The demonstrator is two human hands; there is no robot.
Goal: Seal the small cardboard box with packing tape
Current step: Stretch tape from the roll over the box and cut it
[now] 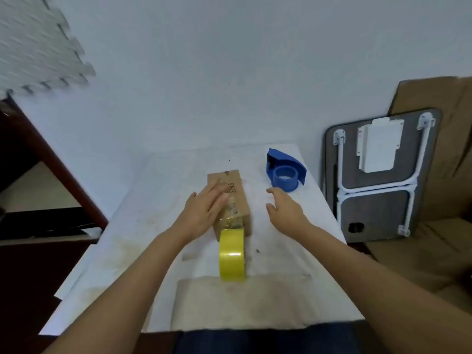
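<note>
Right at the centre of the frame sits the small cardboard box [231, 200], lying lengthwise on the white table [132, 226], with dark lettering on its top. A strip of clear tape [229, 213] runs along the top face toward the near end, and it leads down to the yellow tape roll [232, 254], which stands on edge just below the box, touching its near end. The left hand [204, 213] lies flat on the box's left side, fingers stretched out and close together, palm down on the top face beside the tape. The right hand [286, 208] is apart from the box, to its right, hovering over the table with fingers loosely spread and slightly curled, holding nothing. Above that hand, toward the table's far right corner, rests a blue tape dispenser [284, 172], well clear of the box. Off the table at the right of the frame, a folded grey tray table [378, 200] with white legs leans against brown cardboard [449, 149]. Upper left shows a grey foam mat [38, 47] edge, blurred.
</note>
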